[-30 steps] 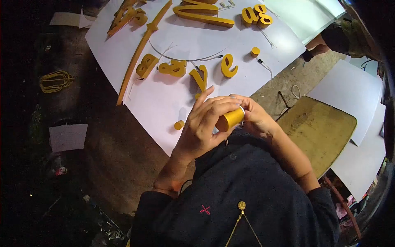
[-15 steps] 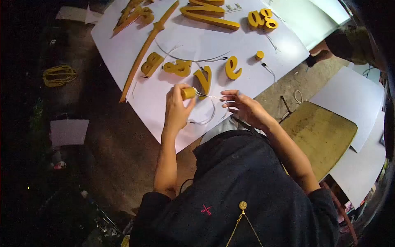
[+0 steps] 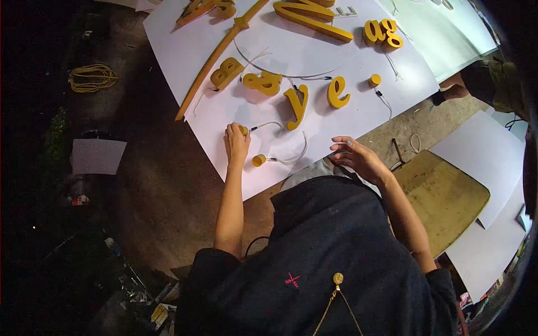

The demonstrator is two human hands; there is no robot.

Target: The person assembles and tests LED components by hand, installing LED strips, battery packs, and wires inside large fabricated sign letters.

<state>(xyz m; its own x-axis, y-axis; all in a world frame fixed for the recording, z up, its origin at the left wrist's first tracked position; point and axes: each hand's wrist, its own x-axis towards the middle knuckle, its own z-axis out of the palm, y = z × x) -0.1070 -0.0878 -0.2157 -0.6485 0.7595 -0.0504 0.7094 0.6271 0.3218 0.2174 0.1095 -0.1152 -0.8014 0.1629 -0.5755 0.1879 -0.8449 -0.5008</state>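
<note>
My left hand (image 3: 237, 140) is on the white board (image 3: 213, 143), its fingers round a small yellow cylinder (image 3: 243, 130) with a wire running right. Just below lies another yellow cylinder (image 3: 259, 161) with a white wire curling from it. My right hand (image 3: 358, 158) hovers at the board's near edge, fingers apart and nothing in them. Beyond my hands stand a yellow letter y (image 3: 297, 107), an e (image 3: 337, 92) and a B (image 3: 227, 73). A third small cylinder (image 3: 374, 80) sits right of the e.
Larger yellow letters (image 3: 314, 19) and a long yellow strip (image 3: 216, 53) lie on the far part of the board. A worn yellowish seat (image 3: 443, 196) is at my right. Another person's arm (image 3: 457, 87) shows at upper right. Coiled yellow cord (image 3: 92, 78) lies on the floor.
My left hand has lowered the cylinder onto the board, left of the y. My right hand has moved away from its wire. The view has shifted, so the board appears further right.
</note>
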